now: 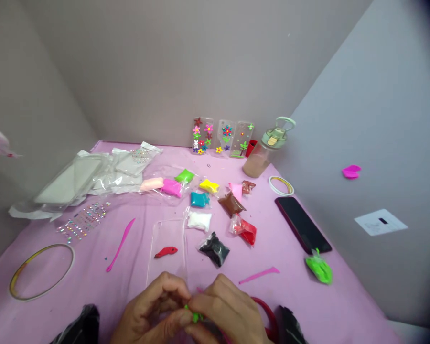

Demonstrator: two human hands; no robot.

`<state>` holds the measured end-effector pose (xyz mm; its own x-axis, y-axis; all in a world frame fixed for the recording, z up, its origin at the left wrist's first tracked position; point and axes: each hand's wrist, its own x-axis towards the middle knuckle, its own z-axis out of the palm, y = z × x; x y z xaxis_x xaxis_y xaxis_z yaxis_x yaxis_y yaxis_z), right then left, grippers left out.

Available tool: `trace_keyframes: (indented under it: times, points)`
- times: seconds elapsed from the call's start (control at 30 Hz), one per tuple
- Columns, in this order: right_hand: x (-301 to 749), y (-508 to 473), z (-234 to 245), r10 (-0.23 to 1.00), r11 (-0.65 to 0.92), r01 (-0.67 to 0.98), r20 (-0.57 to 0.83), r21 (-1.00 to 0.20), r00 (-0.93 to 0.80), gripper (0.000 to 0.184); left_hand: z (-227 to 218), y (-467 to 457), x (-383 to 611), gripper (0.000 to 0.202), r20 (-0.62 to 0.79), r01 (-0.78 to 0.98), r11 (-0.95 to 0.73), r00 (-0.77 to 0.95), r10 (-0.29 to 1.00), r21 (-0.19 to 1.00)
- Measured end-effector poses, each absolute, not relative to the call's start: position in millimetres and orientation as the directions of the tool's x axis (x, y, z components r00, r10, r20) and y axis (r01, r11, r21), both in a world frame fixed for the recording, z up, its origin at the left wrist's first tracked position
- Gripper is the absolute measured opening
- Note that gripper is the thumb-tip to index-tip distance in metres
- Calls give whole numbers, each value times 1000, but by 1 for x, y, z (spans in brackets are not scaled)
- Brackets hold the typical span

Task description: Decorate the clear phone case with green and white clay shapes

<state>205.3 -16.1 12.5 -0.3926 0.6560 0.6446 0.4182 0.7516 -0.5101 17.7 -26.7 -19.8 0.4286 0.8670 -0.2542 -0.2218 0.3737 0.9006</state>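
- A person's left hand (152, 313) and right hand (227, 313) meet at the near edge of a desk (136, 282) covered in pink cloth.
- Between them is a small piece of green clay (196, 317); the fingers of both hands are narrow, pinching it, probably because something so small and soft needs a light grip from two sides.
- Just beyond lies a clear phone case (169, 234) with a red clay shape (166, 252) on it, seemingly kept close to be in easy reach.
- Pink tools lie either side: a left tool (121, 244) and a right tool (259, 275).
- Colored clay packets, including a black packet (215, 249), spread beyond, perhaps so each color is easy to pick out.
- Decorated cases (202, 136) stand against the back wall, facing forward, apparently for viewing.
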Motion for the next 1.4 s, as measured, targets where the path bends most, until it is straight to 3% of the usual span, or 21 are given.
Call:
trace_keyframes:
  times: [0.3,0.43,0.53,0.73,0.87,0.97,1.03,1.1,1.17,1.23,1.33,1.4]
  points:
    - [214,-19,16,698,715,544,482,-439,-529,19,-12,-24,20,16,-262,-169,361,424,867,917]
    - [217,-22,15,721,692,596,435,-408,-539,27,-13,-23,20,6,-205,-50,243,387,899,969]
    - [230,-22,16,761,646,632,419,-428,-495,21,-13,-21,15,4,-157,20,158,287,945,987]
    - [276,-24,13,855,460,804,432,-378,-286,10,-16,-18,0,31,-191,39,187,186,964,982]
    - [300,-29,3,947,316,860,193,-401,-258,27,-14,-19,3,41,-189,-35,202,233,954,979]
    - [309,-33,6,967,250,865,75,-434,-243,37,-11,-19,7,34,-160,-11,168,250,955,986]
    - [307,-34,19,973,230,829,103,-509,-207,39,-10,-18,9,24,-170,-21,181,254,952,983]
    - [296,-33,38,972,227,717,109,-659,-208,26,-10,-18,10,17,-216,-76,241,248,944,967]
    - [277,-31,55,963,206,520,77,-829,-258,18,-9,-18,11,16,-266,-140,303,233,935,943]
    - [255,-27,63,956,179,265,104,-947,-276,24,-8,-18,11,14,-266,-154,301,211,940,941]
    - [227,-21,54,965,102,42,89,-994,-247,28,-3,-17,11,12,-122,-107,136,133,984,985]
    - [218,-19,42,970,93,-6,92,-996,-226,28,-1,-17,9,16,-33,-69,37,64,997,997]
